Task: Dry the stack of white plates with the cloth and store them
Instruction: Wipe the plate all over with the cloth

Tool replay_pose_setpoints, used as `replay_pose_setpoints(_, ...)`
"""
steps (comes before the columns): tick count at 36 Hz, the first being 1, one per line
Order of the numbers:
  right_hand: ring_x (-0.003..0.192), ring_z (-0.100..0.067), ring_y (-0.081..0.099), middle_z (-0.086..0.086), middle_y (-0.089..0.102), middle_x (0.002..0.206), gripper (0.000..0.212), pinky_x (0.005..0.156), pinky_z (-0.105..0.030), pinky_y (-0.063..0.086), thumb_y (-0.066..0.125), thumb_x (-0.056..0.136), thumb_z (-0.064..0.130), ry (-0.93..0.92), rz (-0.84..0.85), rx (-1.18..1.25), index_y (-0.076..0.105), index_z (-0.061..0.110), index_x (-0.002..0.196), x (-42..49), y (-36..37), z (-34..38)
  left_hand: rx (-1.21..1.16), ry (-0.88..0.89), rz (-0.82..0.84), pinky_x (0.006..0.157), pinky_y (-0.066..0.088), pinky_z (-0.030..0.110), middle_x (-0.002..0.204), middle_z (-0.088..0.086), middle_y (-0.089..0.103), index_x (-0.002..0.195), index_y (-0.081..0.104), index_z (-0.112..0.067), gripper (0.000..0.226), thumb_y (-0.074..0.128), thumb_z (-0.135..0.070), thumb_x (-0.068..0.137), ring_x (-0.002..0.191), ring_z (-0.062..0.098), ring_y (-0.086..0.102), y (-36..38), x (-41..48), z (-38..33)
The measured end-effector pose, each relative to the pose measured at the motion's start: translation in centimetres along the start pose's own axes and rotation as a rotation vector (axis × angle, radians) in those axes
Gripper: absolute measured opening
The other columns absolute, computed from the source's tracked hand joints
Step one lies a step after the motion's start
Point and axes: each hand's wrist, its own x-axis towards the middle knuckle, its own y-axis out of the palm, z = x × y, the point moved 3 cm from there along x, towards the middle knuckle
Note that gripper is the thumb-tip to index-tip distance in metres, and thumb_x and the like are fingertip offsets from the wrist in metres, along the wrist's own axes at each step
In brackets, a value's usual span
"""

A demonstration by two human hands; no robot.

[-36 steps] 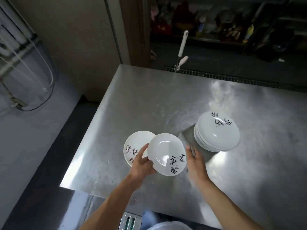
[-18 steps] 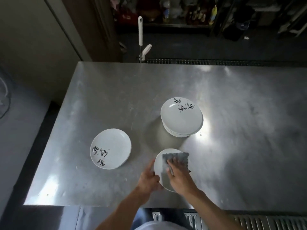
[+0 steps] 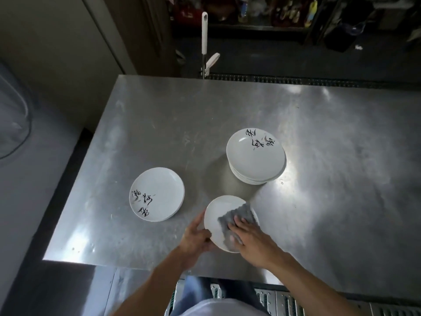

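While the left hand (image 3: pixel 196 240) grips the near-left rim of a plate (image 3: pixel 218 213), thumb laid along the edge and the other fingers curled under it, the right hand (image 3: pixel 252 240) lies on a grey cloth (image 3: pixel 239 215), its fingers nearly straight and pressing the cloth onto the plate's right half without closing round anything. This plate is over the table (image 3: pixel 341 156) close to its near edge, and it looks slightly tilted, though I cannot tell whether it rests on the steel or is lifted off it. The table's left edge slants from the far corner to the near one, with dark floor beyond it. A lone plate (image 3: pixel 157 195) lies flat between that edge and the held plate, apart from both. The stack (image 3: pixel 255 156) stands farther back and to the right, with a strip of steel between it and the held plate. Open steel with patches of glare stretches across the right half of the table and along its far side. Past the far edge a white handle (image 3: pixel 204 33) stands upright, and a grate (image 3: pixel 296 79) runs along the floor. Black brush-style characters mark the top plate of the stack at its far rim and the lone plate at its near-left rim, but they are too cursive and small to read. The plates are round, shallow, white and glossy. The stack shows several thin rims layered at its near side.
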Motion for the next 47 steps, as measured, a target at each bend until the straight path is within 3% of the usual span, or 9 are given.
replay_pose_setpoints(5,0.156,-0.019,0.000,-0.006,0.003,0.169,0.060,0.126,-0.043,-0.001,0.021,0.108,0.047,0.136,0.062,0.096,0.017,0.018,0.160,3.1,-0.5,1.7,0.026,0.021,-0.001,0.085,0.060,0.056,0.101,0.014,0.076,0.134,0.056,-0.036,0.071,0.044,0.017,0.090,0.085,0.031,0.072,-0.1,0.0,0.6)
replay_pose_setpoints(11,0.155,-0.014,0.007,0.002,0.015,0.168,0.053,0.126,-0.031,-0.002,0.032,0.108,0.043,-0.076,0.025,0.183,0.033,0.022,0.156,2.1,-0.1,4.0,0.017,0.044,0.013,0.079,0.063,0.049,0.096,0.012,0.077,0.127,0.058,-0.041,0.068,0.055,0.015,0.090,0.082,0.025,0.074,-1.0,0.2,0.4)
replay_pose_setpoints(16,0.139,0.023,0.007,0.006,0.044,0.153,0.043,0.123,-0.017,0.001,0.035,0.106,0.045,-0.295,-0.061,0.246,0.054,0.030,0.141,-0.4,0.0,2.9,-0.029,0.013,-0.009,0.087,0.060,0.057,0.111,0.024,0.074,0.141,0.051,-0.033,0.071,0.057,0.014,0.089,0.091,0.037,0.074,-1.2,0.0,0.2)
replay_pose_setpoints(24,0.155,-0.010,0.004,0.008,0.014,0.167,0.053,0.126,-0.032,0.006,0.030,0.108,0.043,0.174,-0.059,0.401,0.030,0.024,0.158,1.2,-1.2,1.2,0.054,-0.018,0.000,0.076,0.063,0.053,0.115,0.012,0.071,0.138,0.051,-0.048,0.072,0.053,0.004,0.088,0.093,0.035,0.075,-0.5,-0.8,1.4)
replay_pose_setpoints(29,0.153,-0.005,0.009,0.011,0.020,0.165,0.047,0.127,-0.034,0.012,0.038,0.108,0.039,0.006,0.016,0.605,0.039,0.030,0.153,2.1,0.1,4.9,0.136,-0.027,0.129,0.081,0.062,0.052,0.109,0.009,0.077,0.127,0.059,-0.041,0.046,0.062,-0.034,0.082,0.096,0.034,0.075,0.4,-0.8,0.7)
replay_pose_setpoints(35,0.152,-0.001,0.001,0.012,0.019,0.163,0.050,0.127,-0.037,-0.001,0.027,0.108,0.041,0.042,-0.092,0.355,0.029,0.028,0.157,3.3,0.1,3.3,0.180,-0.006,0.036,0.070,0.063,0.046,0.102,0.002,0.078,0.124,0.060,-0.050,0.054,0.044,-0.006,0.095,0.086,0.027,0.077,-0.6,-0.1,1.5)
replay_pose_setpoints(38,0.149,0.006,0.009,0.023,0.027,0.156,0.049,0.125,-0.028,0.009,0.032,0.105,0.049,-0.117,-0.046,0.408,0.048,0.030,0.147,2.8,1.0,4.6,0.195,0.007,0.008,0.078,0.062,0.059,0.107,0.009,0.076,0.125,0.062,-0.033,0.037,0.046,-0.009,0.103,0.093,0.032,0.076,-0.5,-0.3,1.0)
replay_pose_setpoints(41,0.153,-0.010,0.014,0.007,0.025,0.164,0.045,0.125,-0.033,0.017,0.037,0.108,0.038,0.059,-0.069,0.403,0.045,0.025,0.150,3.0,0.1,3.7,0.249,0.008,0.023,0.076,0.063,0.056,0.108,0.011,0.076,0.125,0.061,-0.043,0.053,0.043,-0.001,0.098,0.096,0.039,0.074,-0.7,-0.2,1.0)
replay_pose_setpoints(47,0.148,0.009,0.012,0.019,0.026,0.162,0.048,0.124,-0.023,0.013,0.036,0.106,0.049,-0.106,0.135,0.457,0.041,0.035,0.152,2.2,0.1,5.4,0.221,0.062,-0.070,0.071,0.060,0.066,0.104,0.015,0.074,0.112,0.064,-0.022,0.030,0.055,0.001,0.095,0.090,0.035,0.076,-1.9,0.1,0.3)
